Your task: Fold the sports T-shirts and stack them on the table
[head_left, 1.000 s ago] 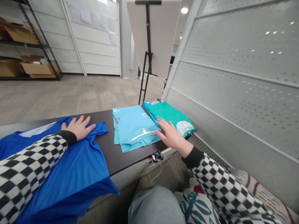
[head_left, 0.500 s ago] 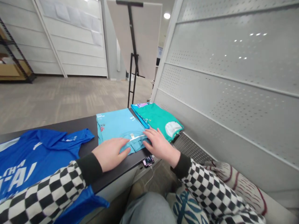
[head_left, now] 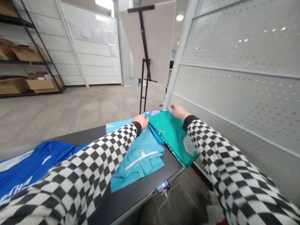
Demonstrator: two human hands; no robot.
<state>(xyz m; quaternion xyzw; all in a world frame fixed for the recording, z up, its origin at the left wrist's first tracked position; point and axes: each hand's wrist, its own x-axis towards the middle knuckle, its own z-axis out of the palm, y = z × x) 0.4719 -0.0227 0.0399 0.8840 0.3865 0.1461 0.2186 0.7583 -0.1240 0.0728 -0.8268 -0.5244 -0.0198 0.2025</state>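
A light blue T-shirt (head_left: 142,147) lies on the dark table, its collar and white neck tape towards me and its near part spread loosely. My left hand (head_left: 141,120) is closed at its far right corner, apparently on the fabric; my sleeve covers much of the shirt's left side. Just to the right lies a stack of folded shirts with a green T-shirt (head_left: 170,128) on top. Over the far right edge of that stack is my right hand (head_left: 180,112), fingers curled together. What they hold, if anything, does not show.
A blue jersey (head_left: 37,165) is spread at the table's left. Below the near edge sits a phone (head_left: 163,187) with a cable. A perforated grey panel (head_left: 229,90) stands close on the right. An easel stand (head_left: 143,84) is behind the table (head_left: 173,164).
Both hands have moved away from me, off the collar area, to the far side of the shirts. The light blue T-shirt's near part now spreads further towards me. The view has shifted too.
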